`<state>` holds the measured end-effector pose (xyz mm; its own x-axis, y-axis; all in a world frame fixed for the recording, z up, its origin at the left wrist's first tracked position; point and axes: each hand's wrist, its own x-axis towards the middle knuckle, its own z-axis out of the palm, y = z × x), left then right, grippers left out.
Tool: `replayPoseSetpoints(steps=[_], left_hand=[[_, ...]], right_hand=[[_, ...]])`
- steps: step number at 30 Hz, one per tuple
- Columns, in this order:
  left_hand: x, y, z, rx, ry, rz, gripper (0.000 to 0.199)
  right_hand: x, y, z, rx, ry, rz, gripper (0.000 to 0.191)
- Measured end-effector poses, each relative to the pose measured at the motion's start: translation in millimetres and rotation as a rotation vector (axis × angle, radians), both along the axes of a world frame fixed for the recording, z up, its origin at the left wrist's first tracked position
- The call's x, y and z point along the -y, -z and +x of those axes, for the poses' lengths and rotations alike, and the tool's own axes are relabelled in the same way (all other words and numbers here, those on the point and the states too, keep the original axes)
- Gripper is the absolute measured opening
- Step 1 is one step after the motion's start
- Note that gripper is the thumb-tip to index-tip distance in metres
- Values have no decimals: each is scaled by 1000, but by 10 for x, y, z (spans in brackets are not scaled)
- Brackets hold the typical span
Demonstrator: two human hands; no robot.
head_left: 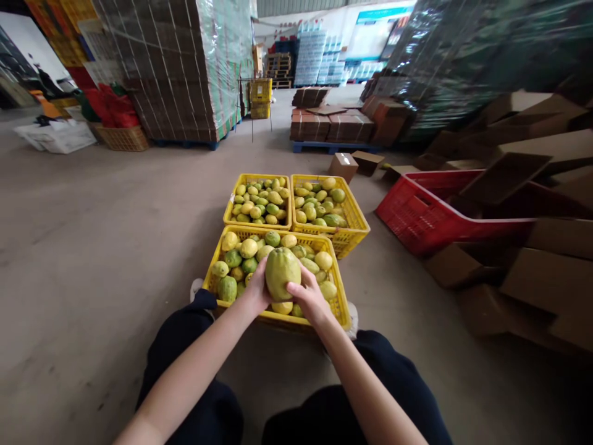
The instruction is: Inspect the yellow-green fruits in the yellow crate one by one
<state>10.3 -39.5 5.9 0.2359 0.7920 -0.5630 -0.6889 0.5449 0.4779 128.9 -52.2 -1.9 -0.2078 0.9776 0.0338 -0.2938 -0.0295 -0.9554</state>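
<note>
A large yellow-green papaya is held up between both my hands, above the near yellow crate. My left hand grips its left side, with the fingers mostly hidden behind the fruit. On the right side, my right hand closes round it, thumb on the front. Many yellow and green fruits of the same kind fill the near crate below. Two more yellow crates stand right behind it, one at the back left and one at the back right, both holding similar fruit.
A red crate with cardboard in it stands to the right, among piled open boxes. Flattened cartons lie on a blue pallet ahead. A tall wrapped stack rises at the left, near a wicker basket.
</note>
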Motion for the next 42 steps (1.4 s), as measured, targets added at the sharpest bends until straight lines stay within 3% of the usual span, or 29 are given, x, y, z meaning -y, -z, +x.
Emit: replayPoseSetpoints(steps=[3,7,11,16,20,25,28,31,34,39,42], left_hand=[[-14,-59,-101,-35,-92,42,33],[-19,-215,-297,-40,-207,9,38],[-1,-311,-393,-60,-375,194,37],[15,-304,-322,-140,-503,305,37],[8,-337,-285,-65,-482,260,34],[9,-408,-349,76,-404,188,40],[4,-415,-368,96,-420,173,36],[-2,-390,-333,120,-450,204,41],[2,-332,-279,126,-398,274,48],[41,-205,-271,-86,-327,353,35],[87,-165,-291,-234,-254,431,43]], right_hand=[[1,-133,58,22,22,121,53],[-29,-287,167,113,171,212,51],[-49,-211,127,103,258,137,51],[-56,-53,-33,77,245,88,66],[-49,-90,-70,43,222,81,64],[-59,-139,-46,21,206,56,46],[-78,-90,-51,-38,207,3,50],[-73,-35,-86,-38,181,-61,51],[-45,-8,-131,27,151,-60,46],[-55,-37,-58,-52,218,-24,52],[-96,-106,82,-101,291,-22,56]])
